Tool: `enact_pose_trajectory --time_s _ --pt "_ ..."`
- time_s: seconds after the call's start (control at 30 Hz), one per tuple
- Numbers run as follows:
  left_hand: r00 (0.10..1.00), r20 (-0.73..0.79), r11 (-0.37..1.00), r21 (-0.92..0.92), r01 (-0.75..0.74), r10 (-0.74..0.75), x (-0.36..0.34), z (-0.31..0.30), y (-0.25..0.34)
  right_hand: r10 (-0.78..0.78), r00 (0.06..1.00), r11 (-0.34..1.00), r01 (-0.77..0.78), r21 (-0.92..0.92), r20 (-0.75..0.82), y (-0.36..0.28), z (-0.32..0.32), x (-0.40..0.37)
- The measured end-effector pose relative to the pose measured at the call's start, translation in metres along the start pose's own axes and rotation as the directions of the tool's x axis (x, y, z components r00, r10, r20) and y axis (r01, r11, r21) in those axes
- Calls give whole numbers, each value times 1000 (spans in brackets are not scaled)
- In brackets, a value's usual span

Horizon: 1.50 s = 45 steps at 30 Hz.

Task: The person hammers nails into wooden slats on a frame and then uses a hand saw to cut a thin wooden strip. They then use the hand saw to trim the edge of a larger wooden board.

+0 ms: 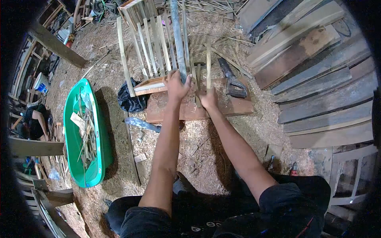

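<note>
My left hand (177,86) is closed around the lower end of a long grey wooden bar (177,37). Just left of it sits a slatted wooden frame (149,86), its thin slats pointing away from me. My right hand (207,98) grips a narrow wooden strip (208,67) that stands up from the fist. Both hands are above a brown board (158,110) lying on the ground. Right of my right hand, a saw with a dark handle (237,87) rests on that board. A machete (141,123) lies nearer me, left of my forearms.
A green plastic tub (102,146) holding wood scraps stands at left. A black plastic bag (130,100) touches the frame's area. Planks (317,89) are laid out along the right. Another person (36,122) is at far left, beyond a wooden post (55,43). Sawdust covers the ground.
</note>
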<state>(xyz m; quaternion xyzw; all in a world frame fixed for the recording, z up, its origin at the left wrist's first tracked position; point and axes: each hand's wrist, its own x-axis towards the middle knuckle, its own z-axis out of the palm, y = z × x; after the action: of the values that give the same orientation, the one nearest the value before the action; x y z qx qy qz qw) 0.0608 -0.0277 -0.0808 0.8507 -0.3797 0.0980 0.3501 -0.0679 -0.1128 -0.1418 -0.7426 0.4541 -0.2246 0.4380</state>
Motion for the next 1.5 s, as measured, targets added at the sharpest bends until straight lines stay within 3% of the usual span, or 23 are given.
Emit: enact_pose_trajectory --time_s 0.07,0.1,0.2,0.23,0.3,0.4,0.47,0.6,0.67,0.73,0.77,0.87,0.9,0.93,1.0,1.03,1.2,1.23,1.27,1.33,1.37,1.4,1.5 --pt "996 66 998 16 -59 57 15 -7 -10 46 999 999 -46 -20 11 -9 2 -10" --pt "983 171 996 43 -82 73 21 -18 -10 75 990 997 -78 19 118 -4 4 -5" --pt "980 180 982 154 -109 81 16 -40 -7 96 994 982 -102 159 45 6 12 -4" --pt "980 198 992 122 -30 6 13 -43 -3 137 985 974 -154 167 109 7 12 2" --pt "991 133 993 110 -36 21 14 -38 -6 223 946 950 -265 167 234 9 3 14" --pt "996 67 992 104 -66 59 24 -28 -13 84 960 936 -167 310 266 9 -10 18" --pt "996 12 990 108 -92 92 38 -17 -21 42 980 949 -100 301 194 32 2 37" --pt "998 -1 986 153 -61 62 69 -5 -19 -95 995 981 95 168 -7 19 -14 68" --pt "995 -71 995 78 -63 69 69 4 -23 -182 968 983 181 -22 -170 13 -21 81" --pt "985 -157 998 3 -70 70 65 4 -16 -362 859 922 272 -277 -362 3 -29 86" --pt "976 -203 996 4 -84 84 56 4 -11 -241 913 970 221 -97 -330 -2 -32 83" --pt "998 -67 953 -304 -22 1 37 -3 11 -188 970 980 196 41 -152 -36 -51 44" --pt "985 -169 951 -296 -87 38 34 5 14 -319 936 946 325 17 -148 -32 -47 35" --pt "996 -36 893 -445 62 -87 32 10 18 -219 970 966 230 118 -101 -39 -47 21" --pt "925 275 668 -640 379 -262 29 19 27 -163 986 969 168 180 -40 -37 -38 7" --pt "969 207 690 -683 240 -131 27 13 38 -169 985 965 170 201 -21 -32 -32 3" --pt "958 282 518 -811 272 -62 17 23 52 -121 989 958 94 272 85 -19 -29 -10" --pt "952 299 491 -820 294 -70 11 21 47 -276 960 892 234 387 55 -11 -38 -13" --pt "945 318 465 -827 315 -76 7 21 42 -247 969 917 225 328 26 -5 -45 -10" --pt "892 429 675 -617 406 -144 -4 -1 39 -191 981 958 194 213 -34 1 -56 -2" --pt "858 477 756 -487 438 -190 -10 -13 38 -282 945 940 306 149 -164 5 -60 0" --pt "874 457 798 -458 392 -167 -17 -10 27 -373 883 911 407 70 -287 13 -63 5" --pt "937 340 914 -347 209 -84 -47 6 0 -409 890 875 319 -364 -204 32 -82 17"
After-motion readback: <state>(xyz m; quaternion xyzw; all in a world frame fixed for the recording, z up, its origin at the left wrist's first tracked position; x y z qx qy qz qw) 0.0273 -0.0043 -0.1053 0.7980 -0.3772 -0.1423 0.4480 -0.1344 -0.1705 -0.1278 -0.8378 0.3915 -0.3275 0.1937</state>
